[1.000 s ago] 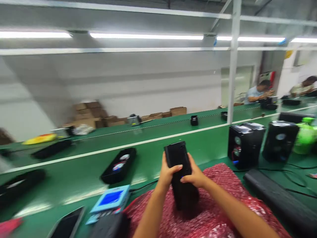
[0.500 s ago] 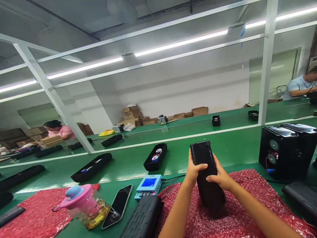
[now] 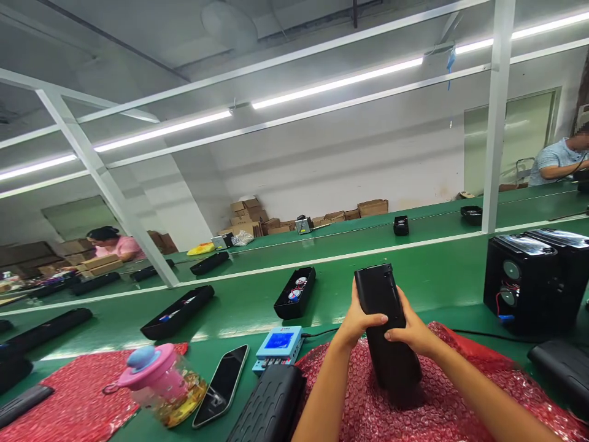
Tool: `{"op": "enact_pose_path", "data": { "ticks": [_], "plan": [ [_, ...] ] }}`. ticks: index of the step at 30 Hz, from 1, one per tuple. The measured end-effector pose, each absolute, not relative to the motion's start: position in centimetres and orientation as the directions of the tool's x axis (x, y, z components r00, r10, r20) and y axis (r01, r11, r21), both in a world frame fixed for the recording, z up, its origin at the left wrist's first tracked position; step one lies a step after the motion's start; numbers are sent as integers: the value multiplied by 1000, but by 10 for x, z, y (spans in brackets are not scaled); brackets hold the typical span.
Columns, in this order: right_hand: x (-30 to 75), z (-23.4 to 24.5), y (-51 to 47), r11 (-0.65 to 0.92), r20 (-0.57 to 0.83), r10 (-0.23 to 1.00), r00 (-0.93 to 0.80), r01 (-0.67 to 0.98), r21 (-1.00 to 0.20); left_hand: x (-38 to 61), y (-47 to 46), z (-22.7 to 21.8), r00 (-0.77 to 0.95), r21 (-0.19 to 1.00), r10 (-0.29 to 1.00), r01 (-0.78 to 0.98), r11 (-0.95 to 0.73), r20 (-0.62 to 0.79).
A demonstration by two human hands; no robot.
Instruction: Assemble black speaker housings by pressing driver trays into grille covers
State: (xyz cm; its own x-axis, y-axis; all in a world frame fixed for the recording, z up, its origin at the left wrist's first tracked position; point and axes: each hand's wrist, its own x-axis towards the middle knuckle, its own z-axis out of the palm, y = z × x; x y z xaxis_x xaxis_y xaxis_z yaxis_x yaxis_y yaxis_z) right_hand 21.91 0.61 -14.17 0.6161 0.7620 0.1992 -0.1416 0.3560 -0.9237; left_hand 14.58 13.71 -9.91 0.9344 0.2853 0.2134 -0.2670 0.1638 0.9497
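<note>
A long black speaker housing stands on end on a red bubble-wrap sheet. My left hand grips its left side with the thumb across the front. My right hand clasps the right side, thumb also on the front. Beside my left forearm lies a ribbed black speaker cover.
On the green bench are a blue tester box, a phone, a pink-lidded bottle and black speaker boxes at right. Open black housings ride the conveyor. Other people work at far left and far right.
The view swung left a second ago, bringing the bottle, phone and left bench into sight. Both hands keep the same grip on the upright housing. The open housings on the conveyor have drifted slightly right.
</note>
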Motion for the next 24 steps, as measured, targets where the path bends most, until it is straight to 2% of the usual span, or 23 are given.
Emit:
{"op": "enact_pose_path", "data": {
  "ticks": [3,8,11,17,24],
  "plan": [
    [220,-144,8,366,209,741,639,-123,-922,144,139,-99,949,961,241,-241,139,203],
    [219,-149,14,382,222,701,678,-94,-920,151,133,-101,909,959,375,-248,140,181],
    [218,-151,14,375,222,693,686,-80,-923,151,132,-102,903,955,385,-259,143,188],
    [225,-148,5,318,212,773,598,-76,-945,150,131,-102,909,952,373,-262,161,187],
    [223,-148,3,288,229,792,566,-15,-958,154,122,-103,859,911,465,-348,220,216]
  ]
}}
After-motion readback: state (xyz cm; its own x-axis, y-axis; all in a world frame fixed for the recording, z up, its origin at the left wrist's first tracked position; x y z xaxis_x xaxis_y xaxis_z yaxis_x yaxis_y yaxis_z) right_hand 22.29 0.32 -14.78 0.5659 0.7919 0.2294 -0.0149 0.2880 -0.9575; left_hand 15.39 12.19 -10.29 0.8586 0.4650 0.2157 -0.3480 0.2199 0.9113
